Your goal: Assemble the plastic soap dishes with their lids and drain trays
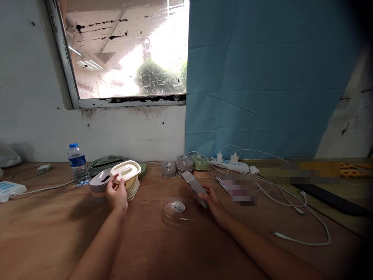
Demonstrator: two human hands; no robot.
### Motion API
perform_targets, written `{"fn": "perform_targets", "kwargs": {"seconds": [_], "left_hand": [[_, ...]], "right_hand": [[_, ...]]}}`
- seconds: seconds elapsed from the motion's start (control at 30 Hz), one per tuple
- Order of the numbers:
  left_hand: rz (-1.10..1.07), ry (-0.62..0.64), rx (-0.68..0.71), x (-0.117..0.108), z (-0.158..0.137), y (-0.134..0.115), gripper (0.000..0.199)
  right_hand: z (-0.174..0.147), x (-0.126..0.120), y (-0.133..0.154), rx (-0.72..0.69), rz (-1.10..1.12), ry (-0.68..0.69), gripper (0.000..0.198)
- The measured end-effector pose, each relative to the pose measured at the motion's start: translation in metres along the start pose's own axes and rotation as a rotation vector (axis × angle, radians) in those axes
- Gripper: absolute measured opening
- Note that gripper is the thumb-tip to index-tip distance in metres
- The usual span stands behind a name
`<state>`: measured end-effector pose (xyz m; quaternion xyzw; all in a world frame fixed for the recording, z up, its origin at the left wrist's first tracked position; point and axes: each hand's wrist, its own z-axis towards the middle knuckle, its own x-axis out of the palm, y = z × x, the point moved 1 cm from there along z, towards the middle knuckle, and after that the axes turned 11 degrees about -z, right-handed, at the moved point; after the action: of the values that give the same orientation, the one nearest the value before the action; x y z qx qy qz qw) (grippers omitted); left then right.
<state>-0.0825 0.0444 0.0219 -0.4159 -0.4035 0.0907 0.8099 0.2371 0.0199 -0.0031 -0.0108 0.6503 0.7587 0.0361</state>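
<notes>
My left hand (117, 194) grips a cream oval container (126, 173) with a lid, held on the brown wooden table (58, 229). A greyish-purple container (99, 184) lies right beside it on the left. My right hand (210, 199) holds a flat grey piece (194, 184) tilted up off the table. A clear oval lid (178, 210) with a round centre lies flat on the table just left of my right hand.
A water bottle (78, 164) and a green pouch (105, 162) stand behind the containers. Grey and green containers (186, 165) line the back wall next to a power strip (233, 165) with white cables (305, 217) trailing right. A white device (10, 189) sits far left.
</notes>
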Motion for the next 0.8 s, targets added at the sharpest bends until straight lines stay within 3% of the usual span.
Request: {"fn": "perform_targets", "kwargs": {"seconds": [0.13, 0.43, 0.8], "left_hand": [[0.175, -0.044, 0.111, -0.002, 0.005, 0.001, 0.037], [0.513, 0.001, 0.292, -0.009, 0.006, -0.004, 0.036], [0.724, -0.007, 0.419, -0.008, 0.001, -0.011, 0.032]], "right_hand": [[-0.002, 0.001, 0.003, 0.028, -0.023, 0.021, 0.045], [-0.007, 0.002, 0.011, 0.039, -0.046, 0.028, 0.047], [-0.005, 0.002, 0.010, 0.014, -0.036, 0.033, 0.044]]}}
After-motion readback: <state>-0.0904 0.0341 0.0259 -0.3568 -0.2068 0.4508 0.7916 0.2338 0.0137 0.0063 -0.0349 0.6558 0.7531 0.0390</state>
